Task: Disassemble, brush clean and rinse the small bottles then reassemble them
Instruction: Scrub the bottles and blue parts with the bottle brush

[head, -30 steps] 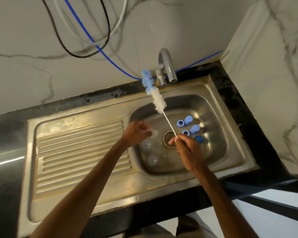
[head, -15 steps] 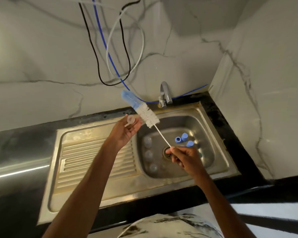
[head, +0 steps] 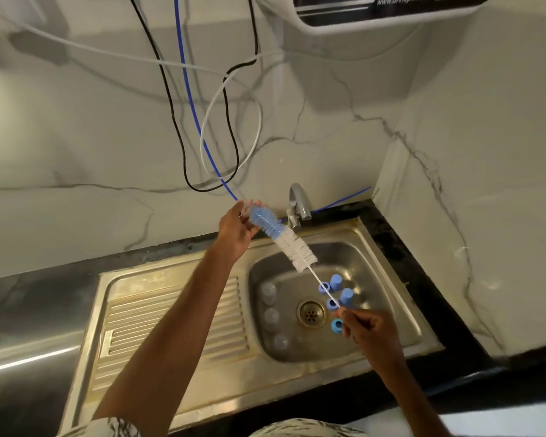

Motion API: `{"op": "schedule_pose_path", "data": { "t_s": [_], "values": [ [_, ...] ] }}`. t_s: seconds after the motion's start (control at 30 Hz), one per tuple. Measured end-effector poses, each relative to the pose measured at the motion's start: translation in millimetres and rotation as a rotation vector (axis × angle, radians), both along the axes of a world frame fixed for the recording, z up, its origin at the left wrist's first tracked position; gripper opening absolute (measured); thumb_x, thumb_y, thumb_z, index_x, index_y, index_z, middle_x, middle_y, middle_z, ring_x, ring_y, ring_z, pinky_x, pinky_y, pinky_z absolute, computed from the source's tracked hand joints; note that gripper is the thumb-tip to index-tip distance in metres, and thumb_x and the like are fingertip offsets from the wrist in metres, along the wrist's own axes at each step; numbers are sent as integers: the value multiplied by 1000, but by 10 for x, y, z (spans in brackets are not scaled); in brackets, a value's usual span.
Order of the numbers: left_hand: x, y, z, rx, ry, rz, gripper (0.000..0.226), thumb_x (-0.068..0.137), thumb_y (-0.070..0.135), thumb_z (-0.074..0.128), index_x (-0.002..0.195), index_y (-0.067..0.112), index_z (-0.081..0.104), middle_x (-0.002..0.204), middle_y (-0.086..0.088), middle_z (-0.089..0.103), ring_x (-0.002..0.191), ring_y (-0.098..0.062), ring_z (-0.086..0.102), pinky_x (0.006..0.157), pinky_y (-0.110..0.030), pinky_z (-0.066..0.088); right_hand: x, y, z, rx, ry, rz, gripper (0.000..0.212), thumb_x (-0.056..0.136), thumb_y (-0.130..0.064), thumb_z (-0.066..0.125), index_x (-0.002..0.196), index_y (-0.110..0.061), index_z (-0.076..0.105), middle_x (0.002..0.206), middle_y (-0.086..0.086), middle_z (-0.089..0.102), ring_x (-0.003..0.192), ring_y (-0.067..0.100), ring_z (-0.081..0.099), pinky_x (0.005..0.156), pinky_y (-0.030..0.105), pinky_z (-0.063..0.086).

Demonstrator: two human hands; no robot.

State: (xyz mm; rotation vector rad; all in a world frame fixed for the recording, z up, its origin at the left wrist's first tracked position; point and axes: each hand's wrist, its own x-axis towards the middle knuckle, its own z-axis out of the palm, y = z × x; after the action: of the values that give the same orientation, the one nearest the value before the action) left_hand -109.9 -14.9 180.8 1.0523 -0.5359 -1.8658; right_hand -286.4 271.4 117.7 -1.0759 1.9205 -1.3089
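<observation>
Brushing is the step in hand, judging by the pose. Up and left of the drain, near the tap, the left hand holds a small clear piece, fingers curled round it. Whether it is a bottle or an insert is too blurred to tell. The bottle brush slants from there down toward the drain, its blue tip against the piece. The right hand, just right of the drain, pinches the end of the thin wire handle between its fingers. Three clear bottles stand in a row left of the drain, and five blue caps lie right of it, all inside the sink. To do this well, the left hand should probably hold the piece steady and in line with the brush. The right should twirl the wire rather than shove, since so long and thin a handle will likely bend. Working over the basin would catch a dropped piece.
</observation>
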Motion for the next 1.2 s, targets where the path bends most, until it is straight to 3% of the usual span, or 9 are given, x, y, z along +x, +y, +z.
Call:
{"op": "schedule_pose_path", "data": {
  "t_s": [0.17,0.33,0.53,0.63,0.8,0.87,0.93,1.07,1.2],
  "values": [
    [-157,-1,20,-139,-204,-130,28,103,25,59,119,3,65,114,-14,72,110,-29,70,99,-46,56,-22,19,28,-34,140,-79,41,90,-17,75,51,-16,65,48,-1,61,45,15,59,56,30,52],
    [-203,-115,60,-231,-400,-181,17,101,25,61,104,11,70,112,-11,74,108,-26,70,86,-36,56,-26,36,28,-78,331,-39,36,90,-21,75,56,-18,63,49,-7,58,44,16,56,48,35,50],
    [-165,-165,-10,-118,-295,-303,27,103,28,59,116,5,64,126,-19,67,113,-31,67,76,-37,59,-73,8,109,-130,383,-100,29,91,-17,74,63,-14,70,55,-7,65,46,13,61,47,35,49],
    [-201,-75,-23,-78,-135,-315,33,103,27,58,126,4,55,127,-20,68,109,-32,71,77,-42,60,-7,-12,173,-70,167,-55,28,95,-15,68,68,-16,76,58,-6,68,51,10,63,53,30,52],
    [-291,44,-90,-23,162,-263,44,103,35,53,137,7,47,136,-20,63,124,-37,62,97,-53,55,13,-78,366,370,-817,105,37,99,-32,59,67,-15,63,56,-3,29,44,7,20,44,24,9],
    [-319,65,-84,-18,187,-214,32,103,35,55,123,9,56,126,-15,69,116,-34,67,100,-53,54,-15,-120,359,398,-963,172,34,98,-34,59,69,-17,62,59,-4,25,44,6,18,43,23,8],
    [-335,50,-42,-54,100,-130,24,103,33,55,108,10,61,101,-10,72,88,-25,71,90,-47,58,-36,-188,313,362,-797,190,33,97,-35,61,72,-15,67,56,-2,36,43,7,26,41,21,17],
    [-286,-164,42,-127,-141,-5,15,96,19,54,82,15,57,71,-3,57,55,-16,50,57,-31,50,-78,-206,158,110,-69,27,9,85,-33,80,88,-24,77,73,-9,74,66,7,69,59,22,54],
    [-253,-290,88,-141,-173,-17,16,101,25,49,91,16,56,82,-3,61,71,-19,62,69,-35,54,-55,-176,169,-56,278,-139,17,91,-34,73,79,-23,77,66,-20,68,64,-3,65,59,18,49]
  ]
}}
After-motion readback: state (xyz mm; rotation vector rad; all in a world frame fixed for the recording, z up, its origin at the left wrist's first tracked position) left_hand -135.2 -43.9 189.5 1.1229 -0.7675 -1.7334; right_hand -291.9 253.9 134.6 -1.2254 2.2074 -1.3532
